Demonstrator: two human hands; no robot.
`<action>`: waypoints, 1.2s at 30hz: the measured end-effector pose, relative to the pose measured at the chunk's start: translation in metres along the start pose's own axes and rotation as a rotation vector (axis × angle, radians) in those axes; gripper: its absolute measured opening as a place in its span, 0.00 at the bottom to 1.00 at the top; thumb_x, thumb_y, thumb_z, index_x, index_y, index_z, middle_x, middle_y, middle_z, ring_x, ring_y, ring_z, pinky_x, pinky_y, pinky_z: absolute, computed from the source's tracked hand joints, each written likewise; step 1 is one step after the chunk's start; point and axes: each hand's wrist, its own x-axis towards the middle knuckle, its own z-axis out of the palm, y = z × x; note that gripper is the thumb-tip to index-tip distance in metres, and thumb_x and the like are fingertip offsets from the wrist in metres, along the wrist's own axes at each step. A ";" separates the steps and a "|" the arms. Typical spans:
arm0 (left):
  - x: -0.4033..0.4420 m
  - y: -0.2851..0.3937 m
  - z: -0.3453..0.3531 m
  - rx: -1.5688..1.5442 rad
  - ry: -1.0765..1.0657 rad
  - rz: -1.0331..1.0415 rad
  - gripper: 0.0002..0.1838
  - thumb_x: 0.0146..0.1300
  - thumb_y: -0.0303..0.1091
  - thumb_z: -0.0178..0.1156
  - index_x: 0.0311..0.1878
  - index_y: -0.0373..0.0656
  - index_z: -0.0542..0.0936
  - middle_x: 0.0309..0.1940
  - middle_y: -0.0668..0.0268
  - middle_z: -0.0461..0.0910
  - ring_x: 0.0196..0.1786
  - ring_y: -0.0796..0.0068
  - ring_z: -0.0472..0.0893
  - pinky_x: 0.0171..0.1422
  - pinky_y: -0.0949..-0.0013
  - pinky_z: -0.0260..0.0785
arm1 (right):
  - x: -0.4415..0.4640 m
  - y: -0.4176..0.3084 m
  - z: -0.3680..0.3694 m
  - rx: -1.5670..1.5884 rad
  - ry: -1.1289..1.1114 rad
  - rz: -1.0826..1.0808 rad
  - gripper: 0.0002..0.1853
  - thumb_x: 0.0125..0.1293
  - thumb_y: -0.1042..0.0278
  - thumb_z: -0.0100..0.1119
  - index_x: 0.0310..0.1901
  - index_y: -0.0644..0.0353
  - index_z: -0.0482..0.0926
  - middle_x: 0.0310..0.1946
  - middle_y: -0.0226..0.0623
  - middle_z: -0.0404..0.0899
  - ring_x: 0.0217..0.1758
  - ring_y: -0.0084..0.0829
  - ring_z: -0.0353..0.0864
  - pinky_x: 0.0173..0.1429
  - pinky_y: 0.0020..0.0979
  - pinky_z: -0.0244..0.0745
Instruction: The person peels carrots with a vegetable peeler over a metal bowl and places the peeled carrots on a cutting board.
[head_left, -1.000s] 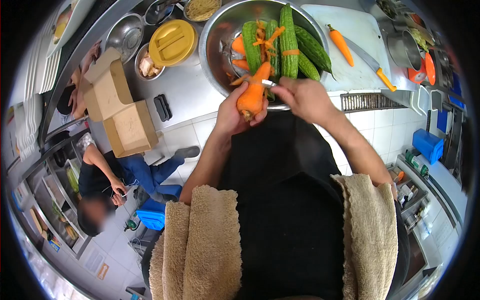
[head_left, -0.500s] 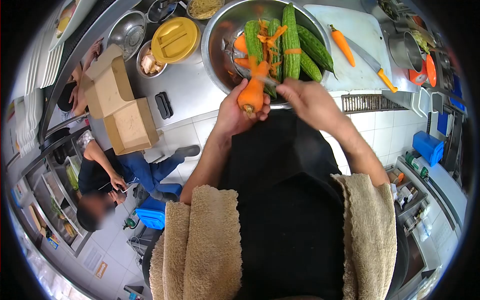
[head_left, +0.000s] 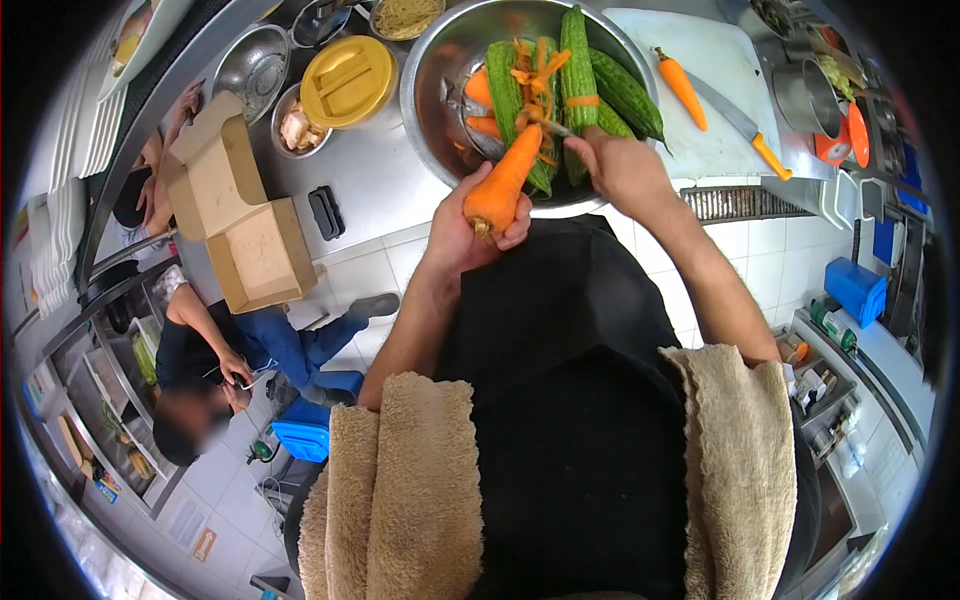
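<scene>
My left hand (head_left: 478, 222) is wrapped round the thick stem end of an orange carrot (head_left: 508, 183), whose tip points up and right over a metal bowl (head_left: 425, 110). My right hand (head_left: 630, 172) grips a slim metal peeler (head_left: 555, 128), its working end close to the carrot's tip. Orange peelings (head_left: 538, 75) hang over long, ridged green gourds (head_left: 580, 70) in the bowl. More carrot pieces (head_left: 480, 88) lie at the bowl's left side, partly covered. My right fingers hide much of the peeler's handle.
Right of the bowl, a white cutting board (head_left: 640, 30) bears another carrot (head_left: 682, 92) and a knife with a yellow handle (head_left: 768, 158). To the left are a yellow lid (head_left: 350, 80), a small bowl (head_left: 285, 105), an open cardboard box (head_left: 258, 255) and a seated person (head_left: 200, 340).
The peeler and my right hand have moved slightly right and are less blurred. The carrot has tilted, its tip now further right and its stem end lower left.
</scene>
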 end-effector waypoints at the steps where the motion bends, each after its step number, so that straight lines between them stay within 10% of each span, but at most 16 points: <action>1: 0.000 0.002 -0.002 0.017 -0.051 -0.004 0.33 0.88 0.58 0.36 0.70 0.37 0.73 0.35 0.54 0.80 0.30 0.68 0.77 0.34 0.67 0.68 | 0.001 0.002 -0.003 0.015 0.004 0.021 0.24 0.86 0.45 0.50 0.49 0.60 0.82 0.32 0.55 0.87 0.40 0.61 0.87 0.45 0.58 0.80; 11: 0.002 -0.004 -0.002 0.080 0.201 0.071 0.31 0.87 0.56 0.43 0.67 0.33 0.76 0.49 0.49 0.86 0.42 0.55 0.87 0.38 0.58 0.79 | -0.036 -0.053 -0.038 0.498 -0.110 -0.229 0.18 0.84 0.52 0.56 0.47 0.61 0.82 0.37 0.54 0.87 0.44 0.60 0.87 0.48 0.54 0.80; 16: 0.001 -0.003 -0.003 -0.024 0.174 0.047 0.31 0.86 0.55 0.45 0.60 0.31 0.79 0.41 0.50 0.87 0.33 0.55 0.86 0.33 0.59 0.76 | -0.042 -0.056 -0.027 0.359 -0.071 -0.462 0.15 0.81 0.50 0.60 0.45 0.53 0.83 0.37 0.41 0.90 0.42 0.50 0.90 0.44 0.48 0.83; 29: -0.002 0.000 -0.003 0.078 0.217 0.061 0.30 0.86 0.56 0.42 0.71 0.39 0.74 0.34 0.58 0.78 0.29 0.68 0.73 0.32 0.68 0.63 | -0.027 -0.047 -0.008 0.270 0.024 -0.514 0.18 0.82 0.46 0.58 0.44 0.52 0.82 0.34 0.41 0.88 0.39 0.50 0.89 0.39 0.48 0.81; 36: -0.005 -0.003 -0.004 0.051 0.078 0.129 0.30 0.87 0.55 0.40 0.61 0.34 0.76 0.34 0.51 0.81 0.24 0.62 0.76 0.27 0.66 0.66 | -0.020 -0.030 -0.007 0.212 0.061 -0.387 0.19 0.82 0.46 0.57 0.43 0.54 0.82 0.33 0.44 0.88 0.39 0.54 0.88 0.40 0.51 0.81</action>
